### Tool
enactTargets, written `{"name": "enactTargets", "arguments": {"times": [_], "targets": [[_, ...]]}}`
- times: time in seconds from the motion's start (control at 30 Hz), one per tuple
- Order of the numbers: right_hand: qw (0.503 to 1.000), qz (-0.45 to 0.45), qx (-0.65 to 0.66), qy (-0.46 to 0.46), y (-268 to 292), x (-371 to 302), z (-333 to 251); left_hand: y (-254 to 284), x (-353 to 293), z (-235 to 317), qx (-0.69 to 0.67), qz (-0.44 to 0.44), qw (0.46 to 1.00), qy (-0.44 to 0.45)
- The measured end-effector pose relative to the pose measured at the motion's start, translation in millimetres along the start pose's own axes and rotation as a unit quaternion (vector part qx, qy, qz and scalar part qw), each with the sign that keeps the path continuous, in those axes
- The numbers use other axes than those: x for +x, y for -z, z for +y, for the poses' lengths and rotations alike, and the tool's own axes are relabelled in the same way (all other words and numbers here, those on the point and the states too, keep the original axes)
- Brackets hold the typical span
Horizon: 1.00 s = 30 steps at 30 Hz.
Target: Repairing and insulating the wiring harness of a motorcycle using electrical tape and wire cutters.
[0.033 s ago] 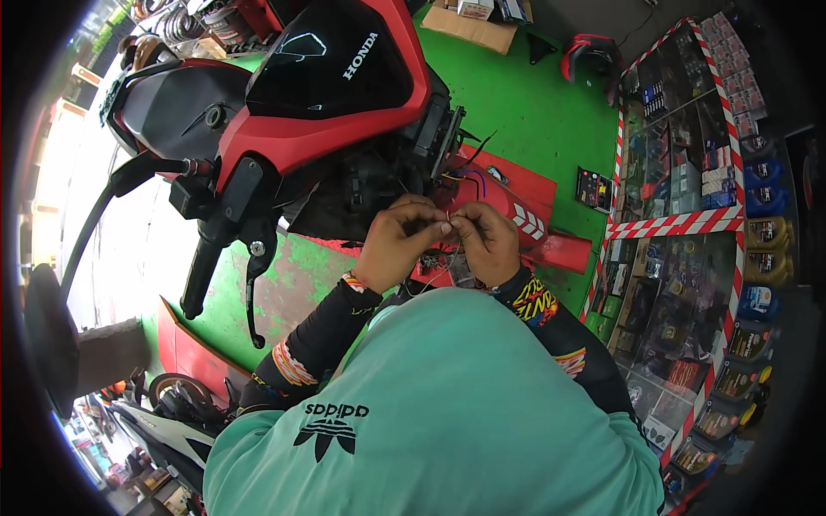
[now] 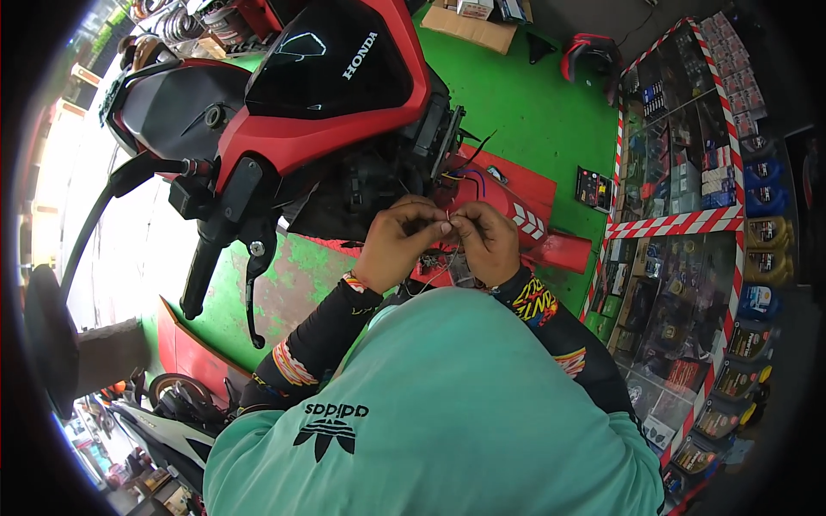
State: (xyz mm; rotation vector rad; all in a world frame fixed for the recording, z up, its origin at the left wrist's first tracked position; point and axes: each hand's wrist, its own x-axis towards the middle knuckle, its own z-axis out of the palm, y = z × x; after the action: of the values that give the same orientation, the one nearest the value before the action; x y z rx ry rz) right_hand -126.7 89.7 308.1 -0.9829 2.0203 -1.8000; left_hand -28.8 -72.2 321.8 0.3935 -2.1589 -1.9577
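Note:
My left hand (image 2: 400, 241) and my right hand (image 2: 488, 243) meet fingertip to fingertip in front of my chest. Both are closed in a pinch on a thin wire (image 2: 448, 215), whose reddish end shows between the fingertips. A pale strand of it seems to hang below the hands, partly hidden by them. Just beyond, several loose coloured wires (image 2: 469, 175) stick out from the front of a red and black motorcycle (image 2: 318, 142). Beneath my hands are small tangled parts, too cluttered to make out.
The motorcycle's handlebar grip (image 2: 202, 271) and brake lever (image 2: 252, 297) jut out at the left. A red ramp-like platform (image 2: 564, 251) lies on the green floor ahead. At the right stands a glass display case (image 2: 675, 225) edged in red-and-white tape, with bottles (image 2: 761, 303) beside it.

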Motion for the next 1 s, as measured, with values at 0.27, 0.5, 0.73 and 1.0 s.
{"name": "enactTargets", "arguments": {"times": [0.27, 0.5, 0.73, 1.0], "targets": [[0.99, -0.014, 0.08, -0.118, -4, 0, -5, -3, -3, 5, -0.109, 0.009, 0.992, 0.058], [0.973, -0.01, 0.139, -0.182, -9, 1, -1, -8, -3, 0, 0.066, 0.061, 0.994, -0.064], [0.937, -0.046, 0.194, -0.287, -4, 8, -6, -5, -1, -15, 0.171, 0.073, 0.952, -0.243], [0.936, -0.065, 0.23, -0.26, 0, 3, 3, 14, 10, -14, 0.188, -0.013, 0.939, -0.288]]}}
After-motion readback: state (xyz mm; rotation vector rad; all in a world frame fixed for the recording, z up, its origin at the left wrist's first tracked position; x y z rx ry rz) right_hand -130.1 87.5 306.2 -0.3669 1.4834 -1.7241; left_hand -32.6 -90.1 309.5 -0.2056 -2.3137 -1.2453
